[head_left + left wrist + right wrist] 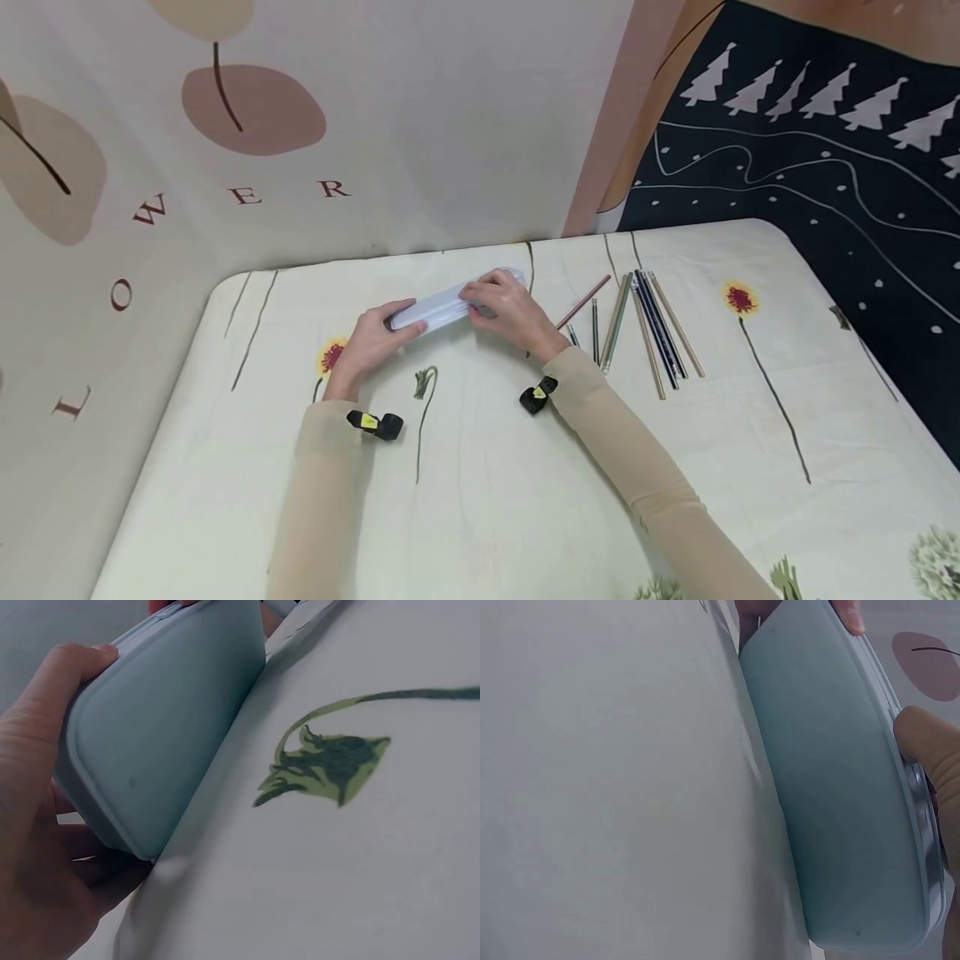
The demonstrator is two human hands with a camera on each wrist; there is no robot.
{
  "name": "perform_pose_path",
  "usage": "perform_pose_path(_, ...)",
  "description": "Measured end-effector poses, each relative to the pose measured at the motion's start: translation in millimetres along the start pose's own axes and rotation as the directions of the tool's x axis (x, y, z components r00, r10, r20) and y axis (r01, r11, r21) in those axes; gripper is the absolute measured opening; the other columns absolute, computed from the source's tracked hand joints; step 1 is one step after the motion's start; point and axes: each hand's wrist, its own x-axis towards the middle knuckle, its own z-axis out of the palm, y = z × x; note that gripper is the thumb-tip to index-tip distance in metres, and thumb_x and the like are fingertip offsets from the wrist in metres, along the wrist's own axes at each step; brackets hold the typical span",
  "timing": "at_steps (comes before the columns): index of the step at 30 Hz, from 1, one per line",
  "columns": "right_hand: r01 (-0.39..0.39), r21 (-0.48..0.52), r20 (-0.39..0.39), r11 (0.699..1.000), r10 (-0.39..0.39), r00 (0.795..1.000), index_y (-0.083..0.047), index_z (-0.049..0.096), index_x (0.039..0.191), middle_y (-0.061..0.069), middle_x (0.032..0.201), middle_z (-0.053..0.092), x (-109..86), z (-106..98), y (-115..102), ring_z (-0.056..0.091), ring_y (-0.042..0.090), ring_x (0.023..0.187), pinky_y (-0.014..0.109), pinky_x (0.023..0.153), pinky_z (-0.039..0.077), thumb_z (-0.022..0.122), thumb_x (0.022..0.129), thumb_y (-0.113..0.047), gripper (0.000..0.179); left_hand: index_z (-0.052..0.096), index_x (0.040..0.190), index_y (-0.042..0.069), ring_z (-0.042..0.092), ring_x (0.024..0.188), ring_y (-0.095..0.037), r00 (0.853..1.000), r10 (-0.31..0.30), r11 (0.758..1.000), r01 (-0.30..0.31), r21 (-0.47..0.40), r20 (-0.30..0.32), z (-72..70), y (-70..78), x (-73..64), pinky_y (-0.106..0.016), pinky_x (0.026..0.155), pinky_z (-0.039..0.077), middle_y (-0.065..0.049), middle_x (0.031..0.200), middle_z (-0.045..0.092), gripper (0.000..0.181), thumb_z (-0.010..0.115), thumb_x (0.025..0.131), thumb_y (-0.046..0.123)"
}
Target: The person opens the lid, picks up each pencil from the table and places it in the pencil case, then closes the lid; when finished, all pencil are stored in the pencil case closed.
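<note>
A light blue zippered pencil case [442, 307] stands on its long edge on the table, its zipper side up. My left hand [371, 340] grips the case's left end, thumb near the zipper seam and fingers behind, as the left wrist view shows. Toward the right end, my right hand [512, 310] pinches at the zipper with thumb and fingertips. The right thumb [926, 742] lies over the seam in the right wrist view; the pull itself is hidden under it. The case's smooth broad side [161, 727] faces me.
Several pencils [654, 329] lie loosely grouped to the right of the right hand, dark blue, gold and green, with a reddish one [583, 302] at an angle. A white flower-print cloth [480, 483] covers the table. Printed fabric hangs behind.
</note>
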Motion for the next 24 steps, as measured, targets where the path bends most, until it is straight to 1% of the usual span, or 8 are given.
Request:
perform_pose_path(3, 0.026, -0.014, -0.009, 1.0, -0.026, 1.0, -0.003, 0.073, 0.101, 0.007, 0.1, 0.071, -0.6, 0, 0, 0.059, 0.024, 0.095, 0.025, 0.079, 0.052, 0.072, 0.08, 0.0, 0.021, 0.046, 0.143, 0.005, 0.048, 0.117, -0.032, 1.0, 0.012, 1.0, -0.012, -0.005, 0.001, 1.3, -0.1, -0.6, -0.046, 0.099, 0.041, -0.02, 0.14, 0.047, 0.065, 0.069, 0.089, 0.033)
perform_pose_path(7, 0.056, -0.045, -0.029, 0.997, -0.058, 0.998, -0.003, 0.073, 0.099, 0.007, 0.098, 0.071, -0.9, 0, 1, 0.06, 0.024, 0.094, 0.025, 0.079, 0.053, 0.072, 0.079, 0.001, 0.021, 0.048, 0.142, 0.005, 0.049, 0.113, -0.032, 0.999, 0.031, 0.999, -0.032, -0.014, -0.018, 3.4, -0.7, -0.7, -0.045, 0.095, 0.042, -0.02, 0.138, 0.048, 0.062, 0.07, 0.088, 0.029)
perform_pose_path(12, 0.064, -0.077, -0.034, 0.995, -0.067, 0.997, -0.003, 0.072, 0.099, 0.006, 0.097, 0.071, -0.7, -1, 0, 0.06, 0.024, 0.094, 0.024, 0.08, 0.053, 0.071, 0.078, 0.001, 0.021, 0.051, 0.14, 0.006, 0.049, 0.114, -0.032, 0.999, 0.036, 0.999, -0.037, -0.009, -0.032, 4.9, -2.2, -0.3, -0.046, 0.096, 0.042, -0.02, 0.137, 0.05, 0.061, 0.071, 0.088, 0.029)
perform_pose_path(15, 0.042, -0.067, -0.02, 0.997, -0.043, 0.999, -0.002, 0.071, 0.099, 0.007, 0.097, 0.071, -0.2, -2, -1, 0.06, 0.024, 0.094, 0.023, 0.082, 0.052, 0.071, 0.08, 0.001, 0.02, 0.052, 0.139, 0.006, 0.05, 0.116, -0.032, 0.999, 0.041, 0.999, -0.041, -0.006, -0.032, 5.2, -2.4, -0.2, -0.047, 0.099, 0.041, -0.02, 0.136, 0.051, 0.061, 0.072, 0.087, 0.029)
perform_pose_path(17, 0.01, -0.043, -0.019, 0.999, -0.011, 1.0, -0.001, 0.072, 0.099, 0.008, 0.096, 0.071, 1.0, -5, -1, 0.061, 0.024, 0.093, 0.024, 0.082, 0.053, 0.07, 0.081, 0.003, 0.019, 0.053, 0.138, 0.006, 0.049, 0.119, -0.032, 0.998, 0.058, 0.998, -0.058, -0.003, -0.022, 6.2, -1.1, -1.0, -0.047, 0.101, 0.04, -0.019, 0.136, 0.051, 0.062, 0.074, 0.085, 0.028)
perform_pose_path(19, -0.027, -0.014, -0.014, 1.0, 0.027, 1.0, 0.0, 0.072, 0.099, 0.009, 0.094, 0.071, 1.9, -8, -1, 0.062, 0.024, 0.092, 0.024, 0.082, 0.053, 0.069, 0.082, 0.005, 0.018, 0.053, 0.139, 0.005, 0.048, 0.122, -0.032, 0.996, 0.088, 0.996, -0.088, 0.007, -0.006, 7.5, -0.3, -2.6, -0.047, 0.103, 0.039, -0.02, 0.138, 0.05, 0.064, 0.076, 0.083, 0.028)
perform_pose_path(21, -0.063, 0.021, -0.002, 0.998, 0.063, 0.998, 0.001, 0.073, 0.099, 0.009, 0.094, 0.071, 1.9, -10, 0, 0.062, 0.023, 0.091, 0.026, 0.082, 0.052, 0.069, 0.083, 0.006, 0.017, 0.052, 0.139, 0.004, 0.046, 0.125, -0.032, 0.993, 0.115, 0.993, -0.115, 0.014, 0.008, 8.4, 0.3, -5.7, -0.046, 0.105, 0.037, -0.02, 0.14, 0.048, 0.067, 0.077, 0.082, 0.027)
perform_pose_path(24, -0.097, 0.045, 0.019, 0.994, 0.096, 0.995, 0.0, 0.073, 0.101, 0.008, 0.095, 0.072, 0.7, -15, 4, 0.06, 0.024, 0.094, 0.033, 0.086, 0.049, 0.068, 0.085, 0.002, 0.017, 0.052, 0.14, 0.006, 0.044, 0.127, -0.031, 0.991, 0.133, 0.991, -0.133, 0.002, 0.016, 8.8, 1.2, -7.4, -0.045, 0.107, 0.035, -0.018, 0.142, 0.047, 0.067, 0.078, 0.081, 0.027)
